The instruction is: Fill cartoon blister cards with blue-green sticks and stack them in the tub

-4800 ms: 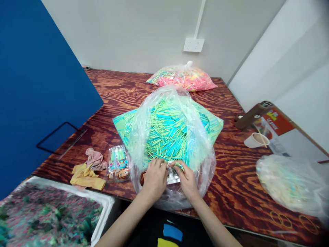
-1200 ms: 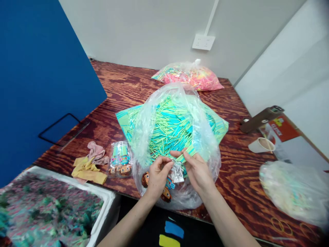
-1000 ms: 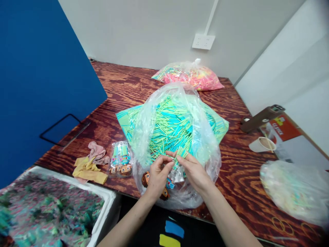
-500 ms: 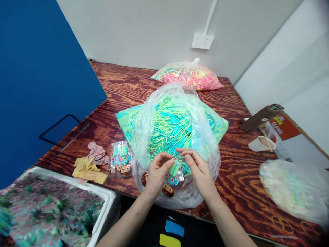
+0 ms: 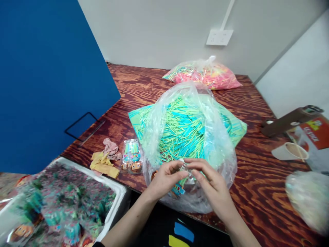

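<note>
My left hand (image 5: pixel 167 180) and my right hand (image 5: pixel 210 181) meet at the top of a small clear packet (image 5: pixel 179 189) with a colourful printed label and green sticks inside. Fingers of both hands are pinched at its upper edge; the left hand covers part of the packet. Beneath them, a large clear plastic bag (image 5: pixel 230 168) lies open, full of loose thin green and blue sticks (image 5: pixel 181 128). Left of that bag, filled packets (image 5: pixel 132 157) with brown cartoon faces lie on the table.
Pink and yellow cloths (image 5: pixel 105 164) lie near a white foam box (image 5: pixel 119 190) of packets at the lower left. A tied bag of pink sticks (image 5: pixel 205 77) is at the back. Rightward are a brown flask (image 5: pixel 288 121), a paper cup (image 5: pixel 282 151) and another plastic bag (image 5: pixel 305 199). A blue panel (image 5: pixel 59 68) stands left.
The view has swung left, so everything sits further right. My fingers have closed in on the packet's top, and its cartoon face is now hidden behind my left hand.
</note>
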A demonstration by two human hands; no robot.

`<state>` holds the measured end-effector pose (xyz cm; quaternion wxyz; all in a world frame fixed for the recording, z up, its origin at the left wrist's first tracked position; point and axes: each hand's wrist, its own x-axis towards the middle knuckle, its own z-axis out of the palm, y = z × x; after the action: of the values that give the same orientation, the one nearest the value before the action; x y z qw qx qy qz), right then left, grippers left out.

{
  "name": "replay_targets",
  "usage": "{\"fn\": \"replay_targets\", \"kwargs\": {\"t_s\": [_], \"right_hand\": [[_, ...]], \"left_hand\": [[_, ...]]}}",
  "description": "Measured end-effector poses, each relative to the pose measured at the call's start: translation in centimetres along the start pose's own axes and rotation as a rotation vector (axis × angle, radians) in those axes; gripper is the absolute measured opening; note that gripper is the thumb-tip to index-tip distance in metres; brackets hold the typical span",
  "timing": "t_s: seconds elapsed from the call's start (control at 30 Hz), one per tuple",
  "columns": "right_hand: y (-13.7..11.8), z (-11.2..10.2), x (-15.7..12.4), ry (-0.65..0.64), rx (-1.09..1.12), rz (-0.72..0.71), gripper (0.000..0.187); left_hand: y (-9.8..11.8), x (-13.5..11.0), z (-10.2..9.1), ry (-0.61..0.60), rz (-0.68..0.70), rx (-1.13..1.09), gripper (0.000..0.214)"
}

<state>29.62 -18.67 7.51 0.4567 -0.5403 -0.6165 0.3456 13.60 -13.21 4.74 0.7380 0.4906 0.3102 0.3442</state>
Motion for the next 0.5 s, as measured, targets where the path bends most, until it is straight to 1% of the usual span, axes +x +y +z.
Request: {"fn": "replay_targets", "kwargs": {"t_s": [0.07,0.13,0.17,0.23,0.3,0.33,0.37,0.4,0.43,0.5], "right_hand": [[0.5,-0.3,-0.2,0.055,0.102,0.081,0.023],[1.5,-1.2,-0.3,0.111,0.130,0.146,0.025],[2.1,-1.8,-0.3,0.155,0.119,0.174,0.023],[3.2,-3.0,-0.3,0.299,0.078,0.214,0.019],[4.2,-4.0,0.1,0.432,0.019,0.208,0.015],[4.6,-4.2,0.4,0.445,-0.025,0.183,0.013],[4.9,-4.3,0.7,0.414,-0.081,0.142,0.012],[5.3,-4.3,1.1,0.350,-0.151,0.091,0.012],[5.7,-4.2,1.5,0.269,-0.232,0.036,0.014],[6.5,-4.1,2.5,0.127,-0.414,-0.071,0.019]], "left_hand": [[0.7,-0.5,-0.8,0.126,0.005,0.041,0.025],[1.5,-0.9,-2.7,0.309,0.030,0.075,0.028],[1.9,-1.0,-4.1,0.425,0.039,0.083,0.030],[2.4,-0.8,-7.5,0.639,0.058,0.119,0.032],[2.5,0.0,-11.3,0.821,0.129,0.300,0.031],[2.3,0.5,-13.1,0.912,0.137,0.458,0.029],[2.1,1.1,-14.6,0.992,0.128,0.675,0.027],[1.8,1.7,-15.8,1.021,0.089,0.911,0.025],[1.5,2.2,-16.6,1.048,0.051,1.061,0.023],[0.9,2.9,-17.2,1.078,0.019,1.190,0.020]]}}
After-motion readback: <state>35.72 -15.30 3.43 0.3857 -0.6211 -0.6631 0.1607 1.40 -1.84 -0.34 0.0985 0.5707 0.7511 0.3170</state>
